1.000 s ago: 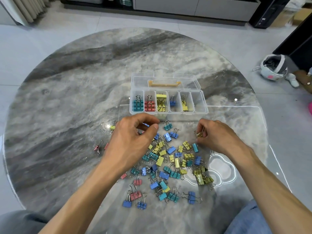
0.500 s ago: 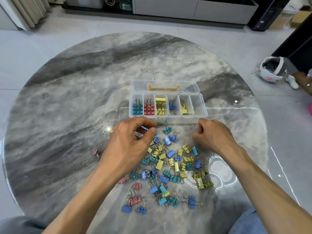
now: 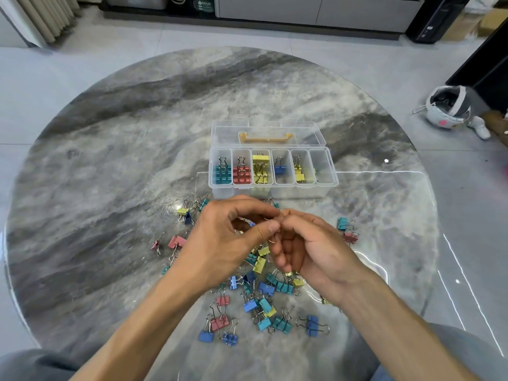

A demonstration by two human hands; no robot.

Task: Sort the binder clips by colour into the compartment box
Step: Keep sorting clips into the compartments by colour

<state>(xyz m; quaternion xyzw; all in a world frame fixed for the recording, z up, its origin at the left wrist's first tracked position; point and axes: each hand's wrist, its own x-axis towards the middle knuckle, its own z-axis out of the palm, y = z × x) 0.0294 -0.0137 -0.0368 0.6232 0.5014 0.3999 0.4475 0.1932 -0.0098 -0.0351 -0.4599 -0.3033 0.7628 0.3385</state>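
Both hands are meeting above the pile, between the box [image 3: 272,171] and the near edge of the table [image 3: 110,166]. Left hand [image 3: 220,248] is pinching thumb against forefinger on a thin wire loop, apparently a clip handle [image 3: 272,239]; the clip body is hidden, so its colour cannot be told. Right hand [image 3: 310,248] is curling its fingers just beside the left fingertips, touching or nearly so; whether it is gripping the same clip cannot be told. The box is standing at the table's middle with its lid lying open behind it. Compartments from the left are holding teal, red, yellow, one blue, pale yellow; the rightmost is showing nothing. Loose clips [image 3: 261,298] are lying mostly between the hands and the near edge, with strays toward the left [image 3: 177,242] and right [image 3: 346,229]. Judgement: step in hand is picking, perhaps untangling, one clip from the heap; sorting is at an early stage, since most clips are sitting outside the box. Next move is calling for reading the clip's colour, then carrying it forward over the front wall and dropping it into the matching compartment.
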